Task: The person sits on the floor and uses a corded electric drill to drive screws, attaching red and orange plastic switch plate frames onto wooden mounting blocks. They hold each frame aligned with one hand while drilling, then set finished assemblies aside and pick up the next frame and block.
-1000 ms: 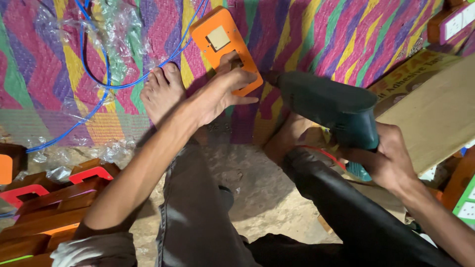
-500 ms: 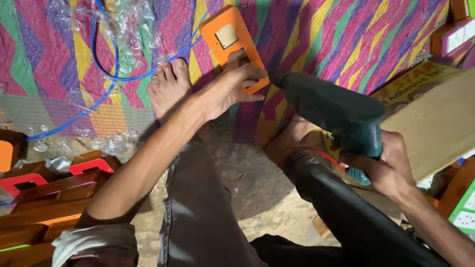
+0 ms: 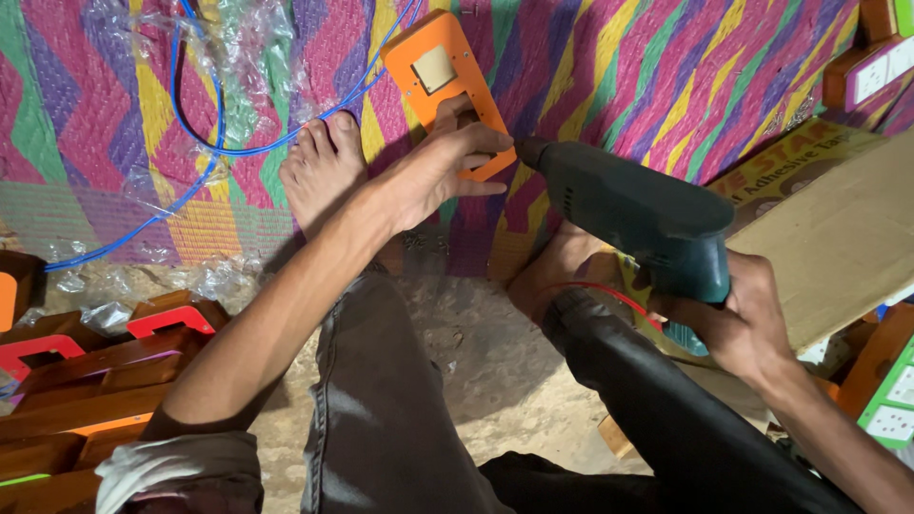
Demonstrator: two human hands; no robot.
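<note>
My left hand (image 3: 440, 162) presses down on the near end of an orange switch board (image 3: 440, 76) lying on the striped mat. A dark green power drill (image 3: 633, 214) is gripped by my right hand (image 3: 733, 324) at its handle. The drill's nose points at the board's near right corner, right by my left fingers. Both my bare feet rest on the mat edge, one either side of the board.
A blue wire (image 3: 205, 124) loops over the colourful mat (image 3: 666, 67) among clear plastic wrap. Wooden and orange board frames (image 3: 86, 371) pile at the left. A cardboard box (image 3: 838, 219) lies at the right, with more boards at the far right.
The drill's nose has moved closer to the board's near corner. My left hand keeps holding the board down.
</note>
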